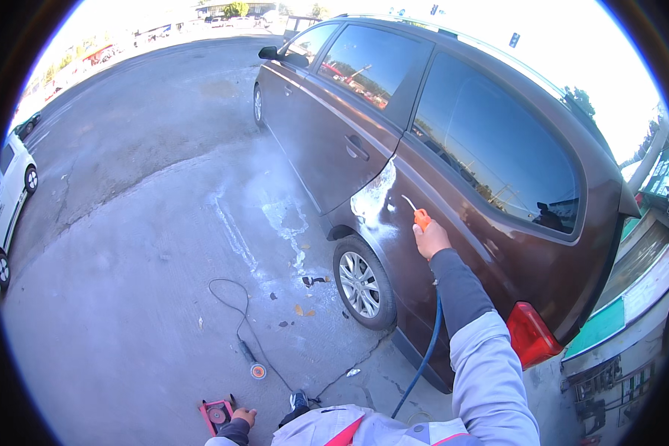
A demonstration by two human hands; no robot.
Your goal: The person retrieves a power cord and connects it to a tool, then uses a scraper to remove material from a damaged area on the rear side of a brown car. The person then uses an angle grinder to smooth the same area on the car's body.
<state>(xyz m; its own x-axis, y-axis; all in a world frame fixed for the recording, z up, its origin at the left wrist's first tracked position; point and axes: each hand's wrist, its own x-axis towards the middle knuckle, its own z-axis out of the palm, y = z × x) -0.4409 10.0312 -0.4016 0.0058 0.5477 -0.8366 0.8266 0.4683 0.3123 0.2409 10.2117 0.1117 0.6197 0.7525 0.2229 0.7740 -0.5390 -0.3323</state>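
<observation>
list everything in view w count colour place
Glossy metal van: one, brown, centre
Spoked wheels: two, silver, van's near side
Rough patch: one, white, above rear wheel
Tail light: one, red, van's rear corner
Thin hand nozzle: one, orange, in right hand
Flexible hose: one, blue, beside right arm
Corded tool: one, dark, orange disc, ground
Boxy framed device: one, red, beside left hand
Parked car: one, white, far left
Leaves: few, brown, by rear wheel
Shoe: one, blue, bottom
Right hand: one, dark-cuffed, around nozzle
Left hand: one, dark-cuffed, bottom, grip unclear
</observation>
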